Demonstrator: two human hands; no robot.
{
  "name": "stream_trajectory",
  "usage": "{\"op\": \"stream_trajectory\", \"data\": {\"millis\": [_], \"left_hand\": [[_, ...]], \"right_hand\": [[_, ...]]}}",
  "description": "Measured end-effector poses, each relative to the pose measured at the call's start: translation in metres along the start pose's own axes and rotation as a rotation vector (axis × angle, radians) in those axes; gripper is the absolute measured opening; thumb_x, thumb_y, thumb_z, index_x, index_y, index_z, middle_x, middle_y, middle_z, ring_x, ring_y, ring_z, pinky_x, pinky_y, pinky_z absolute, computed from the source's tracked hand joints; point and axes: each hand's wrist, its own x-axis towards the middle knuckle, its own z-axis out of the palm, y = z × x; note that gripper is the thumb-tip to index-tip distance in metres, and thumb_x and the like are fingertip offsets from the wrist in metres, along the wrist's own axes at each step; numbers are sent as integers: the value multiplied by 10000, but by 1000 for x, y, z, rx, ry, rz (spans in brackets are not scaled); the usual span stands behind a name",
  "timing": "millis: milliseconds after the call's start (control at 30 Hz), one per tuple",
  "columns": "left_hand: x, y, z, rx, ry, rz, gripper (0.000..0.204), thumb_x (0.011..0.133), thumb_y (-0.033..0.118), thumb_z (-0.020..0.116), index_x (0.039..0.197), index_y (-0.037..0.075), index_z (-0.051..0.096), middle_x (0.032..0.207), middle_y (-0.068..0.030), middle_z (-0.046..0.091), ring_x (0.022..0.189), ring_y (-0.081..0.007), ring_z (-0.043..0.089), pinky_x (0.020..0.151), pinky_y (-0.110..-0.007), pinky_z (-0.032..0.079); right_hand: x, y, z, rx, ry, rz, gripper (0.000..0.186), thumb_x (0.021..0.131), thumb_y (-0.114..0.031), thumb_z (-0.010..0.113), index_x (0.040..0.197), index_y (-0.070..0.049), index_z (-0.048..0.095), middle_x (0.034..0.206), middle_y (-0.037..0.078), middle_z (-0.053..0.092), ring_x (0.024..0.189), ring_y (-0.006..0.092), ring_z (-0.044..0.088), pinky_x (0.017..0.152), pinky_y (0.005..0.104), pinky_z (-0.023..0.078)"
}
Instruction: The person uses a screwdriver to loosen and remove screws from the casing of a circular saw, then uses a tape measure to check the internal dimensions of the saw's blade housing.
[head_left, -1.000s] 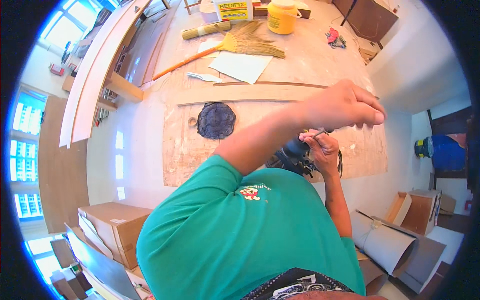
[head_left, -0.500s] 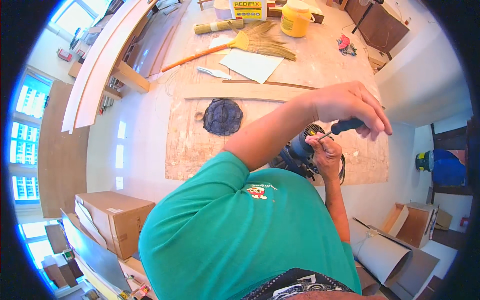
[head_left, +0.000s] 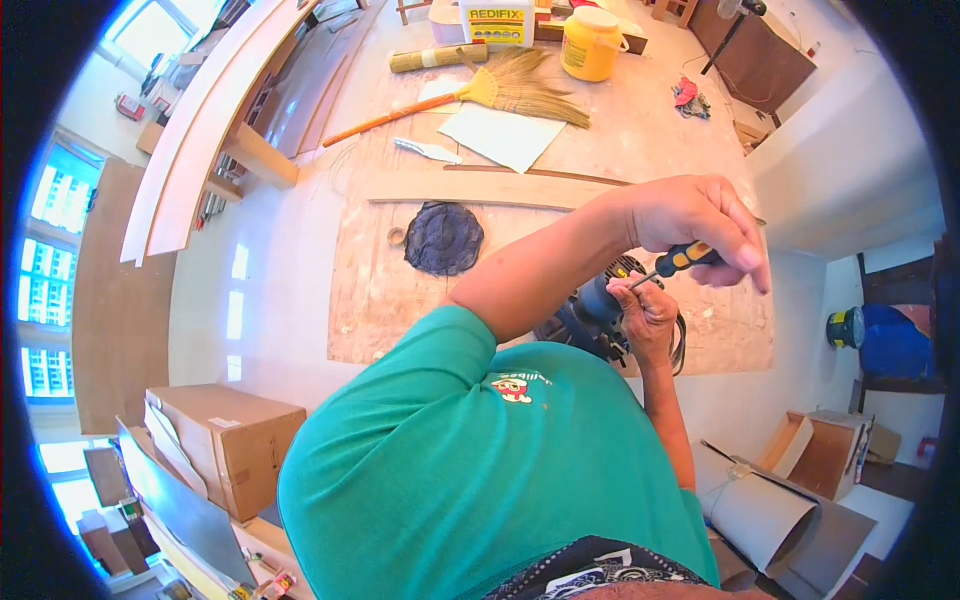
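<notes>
My left hand point(head_left: 705, 225) reaches across from the left with its fingers curled round a black and orange screwdriver point(head_left: 685, 257), whose shaft slants down to the left. My right hand point(head_left: 645, 312) pinches near the screwdriver's tip at a black power tool point(head_left: 590, 313); whether its fingertips also grip a small part is too small to tell. The tool lies at the near side of a worn wooden board point(head_left: 365, 330), partly hidden by my arms. A dark crumpled round piece point(head_left: 443, 237) lies left of my left forearm, beside a small ring point(head_left: 396, 236).
A wooden strip point(head_left: 420, 186), paper sheet point(head_left: 500, 135), straw broom point(head_left: 510, 95), yellow tub point(head_left: 590, 50) and white jug point(head_left: 497, 30) are farther back on the board. Long planks point(head_left: 200, 110) stand left; cardboard boxes point(head_left: 240, 450) lie lower left, a bucket point(head_left: 846, 327) right.
My left hand has come a little lower and turned, with more of the screwdriver's handle now showing. My right hand stays at the power tool. The view has shifted slightly.
</notes>
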Motion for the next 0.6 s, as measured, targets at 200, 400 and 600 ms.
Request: {"op": "stream_trajectory", "data": {"millis": [200, 400, 600], "left_hand": [[-2, -21, 49, 838, 816, 487, 200, 940, 173, 807, 997, -14, 767, 811, -123, 730, 701, -132, 641, 632, -310, 522], [-5, 0, 16, 192, 39, 11, 209, 912, 147, 827, 1039, -16, 802, 711, -49, 698, 585, -104, 591, 530, -266, 450], [7, -17, 17, 308, 290, 229, 279, 953, 166, 769, 1150, -31, 763, 782, -69, 714, 643, -112, 624, 588, -270, 499]], "right_hand": [[-9, 17, 1, 91, 104, 30, 197, 930, -155, 823, 842, 6, 751, 732, 88, 726, 690, 138, 648, 719, 298, 542], [-3, -4, 3, -30, 46, -27, 144, 930, -149, 815, 891, -16, 778, 802, 91, 759, 723, 176, 676, 786, 329, 553], [-1, 7, 1, -12, 16, -31, 114, 944, -151, 801, 966, -41, 778, 856, 82, 762, 813, 203, 706, 879, 354, 556]]}}
